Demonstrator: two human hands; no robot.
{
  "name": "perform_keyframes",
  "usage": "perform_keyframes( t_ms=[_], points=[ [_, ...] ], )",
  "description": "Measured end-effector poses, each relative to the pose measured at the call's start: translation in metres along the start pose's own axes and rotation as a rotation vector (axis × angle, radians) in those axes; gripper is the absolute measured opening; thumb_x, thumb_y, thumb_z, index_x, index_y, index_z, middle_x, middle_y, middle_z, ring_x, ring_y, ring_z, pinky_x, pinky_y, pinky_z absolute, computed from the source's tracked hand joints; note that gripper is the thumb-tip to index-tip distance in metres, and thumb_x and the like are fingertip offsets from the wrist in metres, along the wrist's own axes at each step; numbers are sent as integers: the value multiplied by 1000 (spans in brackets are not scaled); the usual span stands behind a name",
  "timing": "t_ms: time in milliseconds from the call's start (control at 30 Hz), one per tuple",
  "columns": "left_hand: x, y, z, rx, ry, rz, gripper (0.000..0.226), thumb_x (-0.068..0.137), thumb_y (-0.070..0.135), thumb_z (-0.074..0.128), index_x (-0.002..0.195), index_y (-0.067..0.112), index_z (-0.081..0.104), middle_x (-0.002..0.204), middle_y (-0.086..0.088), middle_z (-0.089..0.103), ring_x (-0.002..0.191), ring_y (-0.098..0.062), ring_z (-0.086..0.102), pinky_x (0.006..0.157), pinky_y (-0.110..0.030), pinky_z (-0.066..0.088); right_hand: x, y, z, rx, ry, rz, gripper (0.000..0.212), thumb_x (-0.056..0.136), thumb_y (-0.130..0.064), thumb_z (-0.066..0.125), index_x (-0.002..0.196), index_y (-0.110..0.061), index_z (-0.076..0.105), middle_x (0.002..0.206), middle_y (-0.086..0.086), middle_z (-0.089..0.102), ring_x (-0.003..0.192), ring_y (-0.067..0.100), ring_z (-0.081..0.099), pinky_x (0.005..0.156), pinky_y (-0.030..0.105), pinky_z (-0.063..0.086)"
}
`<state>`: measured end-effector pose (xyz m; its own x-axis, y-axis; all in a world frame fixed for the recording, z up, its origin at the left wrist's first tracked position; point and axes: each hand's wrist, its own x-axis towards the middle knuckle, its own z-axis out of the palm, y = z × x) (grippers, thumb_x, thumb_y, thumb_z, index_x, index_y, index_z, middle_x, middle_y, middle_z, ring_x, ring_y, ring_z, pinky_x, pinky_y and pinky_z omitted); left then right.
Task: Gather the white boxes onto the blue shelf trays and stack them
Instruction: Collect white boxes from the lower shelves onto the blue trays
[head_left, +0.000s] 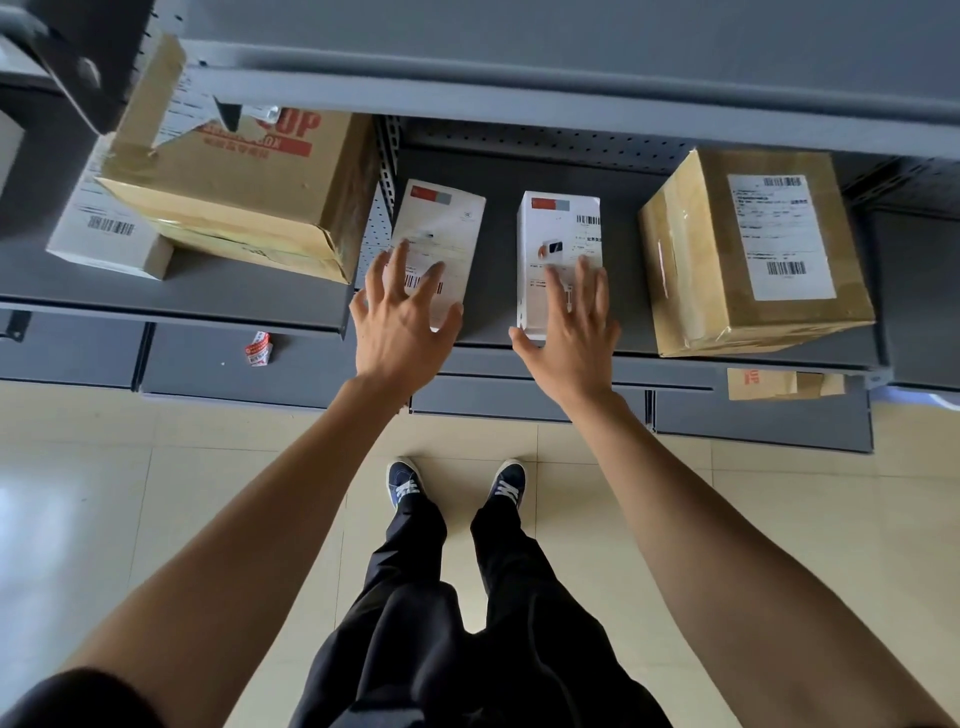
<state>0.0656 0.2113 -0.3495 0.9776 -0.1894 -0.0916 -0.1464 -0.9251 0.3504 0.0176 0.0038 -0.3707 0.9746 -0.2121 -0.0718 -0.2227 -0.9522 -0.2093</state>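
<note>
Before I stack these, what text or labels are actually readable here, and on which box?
"UP" in red: left cardboard box; the line beneath is blurred.
"UP" in red: small carton on the lower shelf.
Barcode labels on both white boxes and the right cardboard box: too small.

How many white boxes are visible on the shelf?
3. One under the left hand, one under the right hand, one at far left beside the big brown carton. Others may be hidden.

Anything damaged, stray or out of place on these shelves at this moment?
Two things. The big cardboard box on the left shelf has a torn label and peeling tape at its top. A crumpled red-and-white scrap lies loose on the lower shelf, left of the left hand.
</note>
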Motion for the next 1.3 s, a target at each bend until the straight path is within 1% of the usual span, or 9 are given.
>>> perform_keyframes(
  t_ms=[133, 267, 433, 567, 700, 833, 1033, 1167, 1300],
  points=[
    [-2, -2, 4, 22, -27, -19, 67, 89, 64, 56, 148, 35, 43, 167, -7, 14, 150, -38, 17, 113, -62, 30, -1, -1, 4, 37, 9, 16, 80, 91, -54, 59, 157, -24, 25, 167, 14, 12, 153, 39, 9, 100, 61, 44],
    [-2, -1, 1, -22, -26, -2, 68, 86, 60, 64, 147, 34, 44, 165, -7, 16, 144, -37, 26, 104, -59, 41, -5, 2, 7, 64, 35, -1, 78, 90, -51, 61, 156, -24, 29, 167, 13, 14, 153, 38, 10, 99, 61, 44],
    [-5, 0, -2, -20, -39, 0, 73, 84, 61, 66, 147, 36, 43, 165, -5, 13, 144, -35, 25, 104, -58, 41, -25, 6, 14, 78, 88, 9, 77, 87, -47, 64, 154, -26, 34, 167, 10, 14, 154, 33, 10, 100, 58, 42],
    [-9, 0, -6, -39, -44, 11, 75, 81, 56, 71, 148, 34, 43, 164, -5, 15, 144, -34, 25, 103, -58, 43, -41, 7, 18, 115, 122, 18, 73, 87, -45, 63, 153, -26, 38, 166, 10, 19, 153, 34, 12, 101, 60, 39],
    [-19, -9, -10, -77, -11, 108, 69, 76, 49, 73, 140, 30, 54, 157, -4, 31, 138, -34, 34, 95, -59, 51, -52, 9, 9, 73, 200, -12, 58, 89, -45, 57, 144, -25, 51, 162, 8, 32, 150, 32, 22, 99, 56, 41],
    [-31, -18, -17, -122, 41, 189, 61, 72, 47, 67, 130, 26, 64, 147, -5, 45, 131, -33, 41, 87, -58, 55, -67, 7, 1, 33, 276, -14, 53, 88, -43, 58, 136, -21, 57, 156, 7, 42, 145, 32, 32, 96, 54, 43],
    [-42, -20, -39, -183, 95, 313, 62, 72, 39, 74, 131, 23, 64, 143, -4, 50, 125, -35, 46, 80, -55, 58, -92, -1, -10, 29, 416, -21, 54, 89, -40, 63, 137, -19, 58, 154, 8, 46, 143, 33, 36, 95, 54, 45],
    [-47, -16, -59, -202, 120, 391, 58, 73, 41, 72, 128, 24, 68, 144, -2, 50, 126, -35, 46, 84, -54, 58, -107, -8, -30, 28, 549, 18, 54, 88, -38, 66, 138, -17, 59, 153, 8, 47, 142, 33, 38, 97, 53, 43],
    [-59, -4, -76, -200, 165, 484, 55, 74, 39, 74, 126, 24, 69, 144, -2, 50, 125, -33, 47, 82, -52, 58, -126, -8, -53, 32, 660, 47, 54, 89, -38, 68, 137, -15, 61, 152, 9, 49, 141, 34, 40, 98, 51, 43]
  ],
)
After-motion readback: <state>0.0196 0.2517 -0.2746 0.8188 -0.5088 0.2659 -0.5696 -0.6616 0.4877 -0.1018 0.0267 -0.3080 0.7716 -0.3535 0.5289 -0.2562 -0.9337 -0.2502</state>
